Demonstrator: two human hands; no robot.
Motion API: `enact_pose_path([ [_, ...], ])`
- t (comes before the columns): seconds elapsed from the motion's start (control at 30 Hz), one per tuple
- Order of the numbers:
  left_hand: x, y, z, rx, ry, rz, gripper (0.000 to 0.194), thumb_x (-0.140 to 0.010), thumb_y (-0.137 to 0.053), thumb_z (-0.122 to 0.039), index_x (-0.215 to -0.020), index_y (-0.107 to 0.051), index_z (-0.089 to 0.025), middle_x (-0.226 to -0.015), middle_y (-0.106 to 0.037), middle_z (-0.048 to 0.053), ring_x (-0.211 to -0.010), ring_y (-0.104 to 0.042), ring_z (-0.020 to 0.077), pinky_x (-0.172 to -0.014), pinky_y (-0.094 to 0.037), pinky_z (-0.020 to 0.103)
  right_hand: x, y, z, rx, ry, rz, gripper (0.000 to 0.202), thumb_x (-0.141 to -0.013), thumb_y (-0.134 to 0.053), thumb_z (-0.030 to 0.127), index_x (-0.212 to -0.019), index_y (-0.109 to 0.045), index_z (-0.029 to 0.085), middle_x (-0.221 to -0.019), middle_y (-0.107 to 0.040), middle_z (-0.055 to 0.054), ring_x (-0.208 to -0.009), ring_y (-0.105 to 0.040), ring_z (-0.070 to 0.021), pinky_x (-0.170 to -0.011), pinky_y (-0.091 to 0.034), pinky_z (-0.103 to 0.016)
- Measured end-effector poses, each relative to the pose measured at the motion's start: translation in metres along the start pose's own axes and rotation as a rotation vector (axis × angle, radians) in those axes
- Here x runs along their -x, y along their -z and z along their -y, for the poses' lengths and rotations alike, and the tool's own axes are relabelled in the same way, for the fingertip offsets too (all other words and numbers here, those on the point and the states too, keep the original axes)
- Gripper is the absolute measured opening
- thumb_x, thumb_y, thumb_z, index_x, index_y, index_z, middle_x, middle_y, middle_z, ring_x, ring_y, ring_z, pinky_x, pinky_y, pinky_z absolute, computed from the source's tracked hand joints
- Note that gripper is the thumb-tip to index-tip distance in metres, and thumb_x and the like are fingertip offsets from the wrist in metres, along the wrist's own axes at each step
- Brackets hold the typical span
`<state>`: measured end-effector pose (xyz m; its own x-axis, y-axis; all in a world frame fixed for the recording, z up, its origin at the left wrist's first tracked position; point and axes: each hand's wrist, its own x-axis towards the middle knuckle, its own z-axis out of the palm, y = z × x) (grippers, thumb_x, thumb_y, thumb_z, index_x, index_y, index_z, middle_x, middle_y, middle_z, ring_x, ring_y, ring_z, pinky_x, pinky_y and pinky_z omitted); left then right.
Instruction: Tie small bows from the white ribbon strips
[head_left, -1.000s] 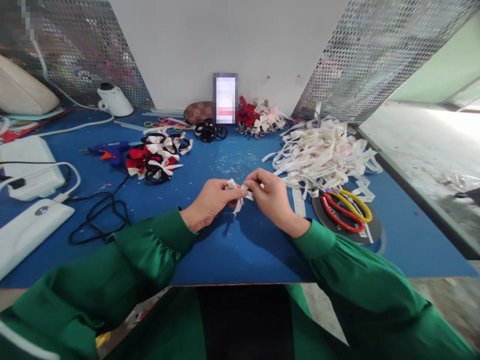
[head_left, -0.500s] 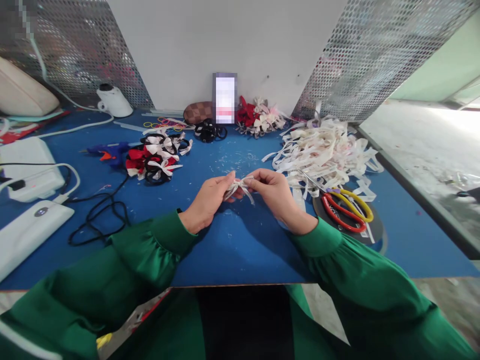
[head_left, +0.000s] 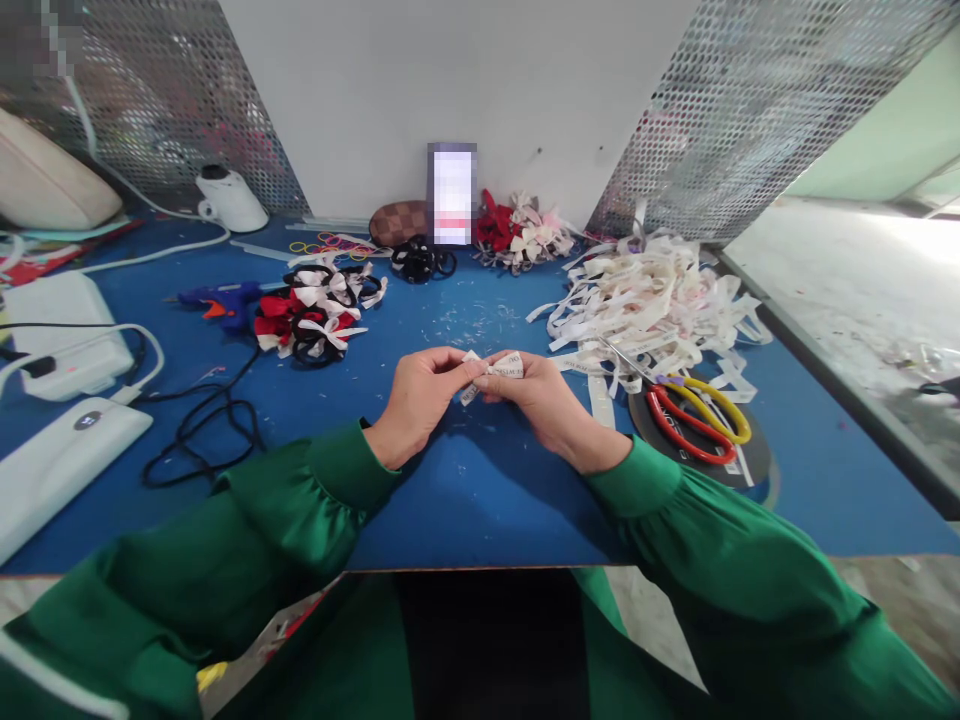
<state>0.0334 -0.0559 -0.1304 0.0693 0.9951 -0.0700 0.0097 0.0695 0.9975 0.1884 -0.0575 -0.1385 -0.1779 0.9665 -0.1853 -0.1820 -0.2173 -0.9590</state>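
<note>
Between my two hands, above the middle of the blue table, is a white ribbon bow with dark printed letters. My left hand pinches it near its centre with thumb and fingers. From the other side my right hand grips it, thumb against the fingers, and the fingertips of both hands meet. Part of the bow is hidden behind the fingers. Right of my right hand lies a heap of loose white ribbons. Close to it are scissors with red and yellow handles, on a dark round disc.
Finished-looking red, white and black bows lie left, beside a blue glue gun. Black hair ties, a phone and more bows stand along the back. A white power bank and cables occupy the left side.
The bow has turned in my hands, and its printed letters now show. My right fingers have come in against my left fingertips; the ribbon tails no longer hang toward me.
</note>
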Motion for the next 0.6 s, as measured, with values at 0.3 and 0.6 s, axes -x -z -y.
enact_pose_path([
  [0.3,-0.002,0.002,-0.002,-0.131,-0.053,-0.027,0.018,-0.076,-0.073,-0.033,-0.068,-0.07,-0.017,-0.062,-0.06,-0.001,-0.059,-0.047,0.0114,-0.058,-0.037,0.026,0.001,0.0,0.001,0.127,0.062,0.095,0.025,-0.071,-0.078,0.039,-0.066,-0.065,0.019,-0.063,-0.064,0.001,-0.061,-0.054,-0.0124,-0.062,-0.044,-0.027],
  [0.6,0.0,-0.001,-0.002,-0.059,-0.055,-0.022,0.02,-0.077,-0.07,-0.029,-0.065,-0.06,-0.018,-0.063,-0.057,-0.001,-0.062,-0.05,0.0117,-0.061,-0.041,0.026,0.009,0.002,0.01,-0.065,-0.089,0.227,0.022,-0.068,-0.08,0.035,-0.066,-0.067,0.018,-0.064,-0.064,0.0,-0.06,-0.057,-0.0121,-0.065,-0.047,-0.029],
])
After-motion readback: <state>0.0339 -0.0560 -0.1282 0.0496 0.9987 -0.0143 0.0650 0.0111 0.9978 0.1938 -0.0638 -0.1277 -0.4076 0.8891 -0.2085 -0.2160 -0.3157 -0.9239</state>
